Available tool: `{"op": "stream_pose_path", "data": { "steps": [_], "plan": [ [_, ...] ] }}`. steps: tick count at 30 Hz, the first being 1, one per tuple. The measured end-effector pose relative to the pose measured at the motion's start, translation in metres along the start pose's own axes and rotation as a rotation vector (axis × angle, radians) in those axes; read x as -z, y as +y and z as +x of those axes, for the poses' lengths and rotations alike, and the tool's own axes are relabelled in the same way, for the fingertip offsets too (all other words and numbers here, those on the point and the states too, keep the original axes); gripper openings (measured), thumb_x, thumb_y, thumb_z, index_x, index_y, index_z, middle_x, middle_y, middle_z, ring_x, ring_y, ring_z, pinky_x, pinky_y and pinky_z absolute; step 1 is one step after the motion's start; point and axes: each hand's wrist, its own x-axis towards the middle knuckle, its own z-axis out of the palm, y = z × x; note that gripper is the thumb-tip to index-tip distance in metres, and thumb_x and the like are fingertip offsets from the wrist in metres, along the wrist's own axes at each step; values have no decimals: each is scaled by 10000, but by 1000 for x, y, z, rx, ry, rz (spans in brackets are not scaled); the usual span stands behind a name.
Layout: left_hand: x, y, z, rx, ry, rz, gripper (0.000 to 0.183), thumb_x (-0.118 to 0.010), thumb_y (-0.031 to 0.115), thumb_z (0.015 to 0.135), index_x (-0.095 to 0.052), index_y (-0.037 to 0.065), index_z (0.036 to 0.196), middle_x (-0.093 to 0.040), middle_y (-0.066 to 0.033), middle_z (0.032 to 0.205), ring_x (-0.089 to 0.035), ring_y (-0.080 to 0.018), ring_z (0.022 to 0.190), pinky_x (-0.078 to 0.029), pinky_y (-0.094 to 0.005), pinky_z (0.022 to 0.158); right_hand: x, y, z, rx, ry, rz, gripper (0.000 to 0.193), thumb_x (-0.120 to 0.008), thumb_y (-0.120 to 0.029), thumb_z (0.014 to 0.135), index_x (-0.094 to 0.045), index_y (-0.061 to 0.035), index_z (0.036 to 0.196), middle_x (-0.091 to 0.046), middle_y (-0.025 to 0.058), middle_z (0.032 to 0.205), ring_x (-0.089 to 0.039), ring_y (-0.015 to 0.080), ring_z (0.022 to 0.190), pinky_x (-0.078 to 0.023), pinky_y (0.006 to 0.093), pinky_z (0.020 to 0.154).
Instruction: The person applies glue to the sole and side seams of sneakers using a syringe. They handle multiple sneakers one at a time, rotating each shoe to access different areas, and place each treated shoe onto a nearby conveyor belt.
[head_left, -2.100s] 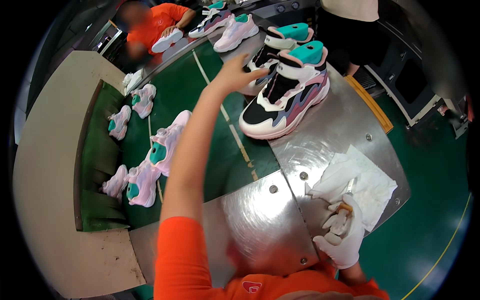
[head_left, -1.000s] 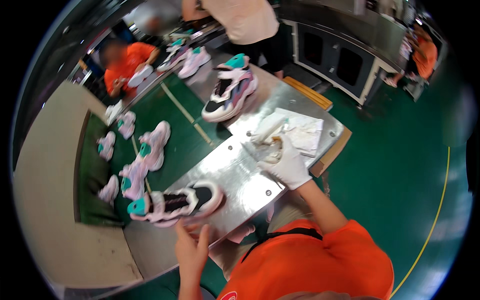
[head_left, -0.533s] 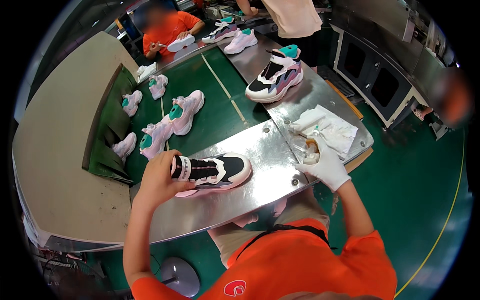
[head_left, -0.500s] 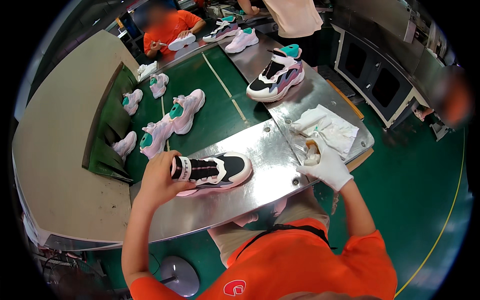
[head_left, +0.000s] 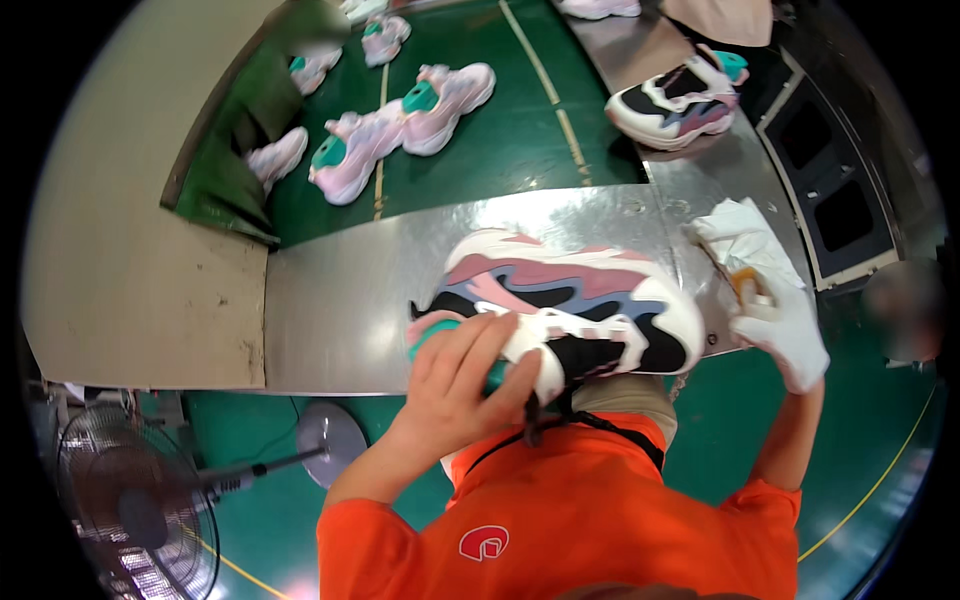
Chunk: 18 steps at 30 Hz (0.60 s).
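My left hand [head_left: 465, 375] grips a sneaker [head_left: 575, 295] at its heel and collar. The shoe has white, black, mauve and blue panels and a teal lining. It is tilted on its side over the metal ledge, toe to the right, sidewall showing. My right hand [head_left: 785, 335] wears a white glove and is closed beside a crumpled white cloth [head_left: 745, 235]. A thin dark stick-like thing shows at its fingers; its kind is unclear. A similar sneaker [head_left: 680, 105] stands on the metal side ledge beyond.
Several pale pink sneakers [head_left: 440, 110] stand on the green conveyor belt [head_left: 520, 135]. Green curtain flaps [head_left: 215, 150] hang at a beige housing [head_left: 110, 260] on the left. A fan [head_left: 140, 510] stands at the lower left. Part of another person [head_left: 725, 20] shows at the far right.
The sneaker in my left hand has come nearer and tipped, so its sidewall shows instead of its top. My right hand has closed by the cloth. The view has shifted downward.
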Motion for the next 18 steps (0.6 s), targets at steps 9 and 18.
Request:
{"op": "stream_pose_path", "data": {
  "steps": [9,18],
  "plan": [
    [-6,12,14,78,-35,-19,221,-629,221,870,-616,248,1088,-647,-54,1170,-619,-214,1090,-435,-298,855,-42,-49,38,281,-589,888,1159,-733,-724,635,-414,172,1296,-623,233,953,-645,242,689,-535,317,713],
    [-11,11,15,82,-35,-16,289,-676,214,845,-573,259,1111,-660,-53,1176,-654,-194,1042,-437,-270,810,-76,-56,84,354,-927,1105,1236,-671,-797,645,-382,191,1329,-614,186,938,-638,247,818,-549,370,805]
  ]
}}
